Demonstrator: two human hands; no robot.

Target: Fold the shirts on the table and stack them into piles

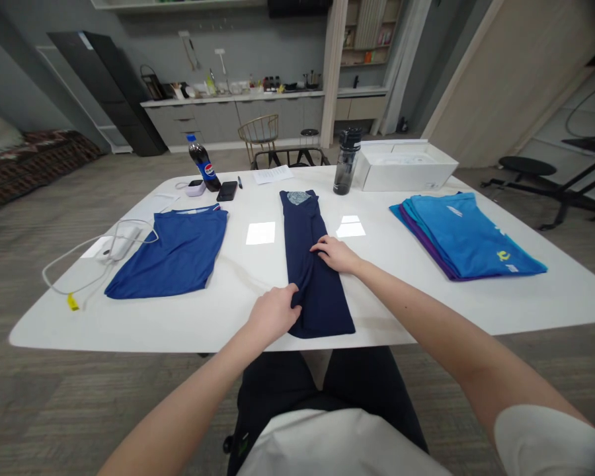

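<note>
Navy garment (pixel 327 301): a dark navy piece of cloth is laid out as a long, narrow panel, wider at the near end than at the far end.
Place: it is set on the white table (pixel 401 317), in the middle, running from the near edge towards the far side.
Surface: the cloth is plain and matt; a raised, slanting fold is seen along its middle, with soft creases between the hands.
Far end: a light, finely patterned patch (pixel 299 197) is framed by navy cloth.
Near end: the hem is fairly straight, slightly rounded at the left corner.
Left hand (pixel 275 312): the cloth is pinched at the left side, close to the near end, between thumb and curled fingers.
Right hand (pixel 338 255): the fold is pinched by the fingertips about midway along, the arm reaching in from the right.
Left side: a royal blue garment (pixel 176 251) is spread out, with a white power strip (pixel 123 243) and its looped cable (pixel 54 285) beside it.
Right side: bright blue and purple clothes (pixel 469 231) are stacked, their edges offset.
Far side: a cola bottle (pixel 203 162), a black phone (pixel 227 191), a paper sheet (pixel 273 174), a dark drink bottle (pixel 347 165) and a white box (pixel 406 173) are seen.
</note>
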